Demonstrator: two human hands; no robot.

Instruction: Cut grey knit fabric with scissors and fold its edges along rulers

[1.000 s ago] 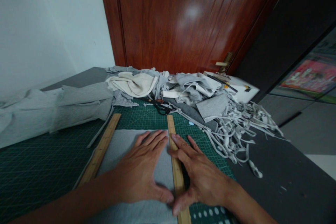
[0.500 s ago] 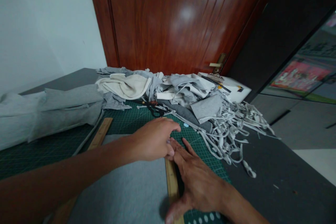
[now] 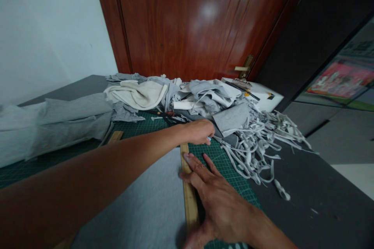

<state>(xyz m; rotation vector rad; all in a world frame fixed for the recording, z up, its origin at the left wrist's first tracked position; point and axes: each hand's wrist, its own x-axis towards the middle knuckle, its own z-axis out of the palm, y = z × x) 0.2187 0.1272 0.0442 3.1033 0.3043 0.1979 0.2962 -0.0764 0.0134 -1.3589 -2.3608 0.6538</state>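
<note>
Pale blue piece [image 3: 209, 139] sits at the curled fingers of your left hand [image 3: 200, 131], pinched or merely touched, you can't tell. Nearer you and leftward, the ruler [image 3: 191, 210] points away from you under your right hand [image 3: 223, 202], fingers spread.

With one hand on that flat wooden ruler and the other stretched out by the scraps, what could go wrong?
The flat wooden ruler might slip, since only the right hand steadies it. The smooth grey cloth beside it might shift too, if the low left forearm brushes it. The left hand is close to black scissors and a tangle of pale grey fabric strips, so it might knock one or snag the other.
</note>
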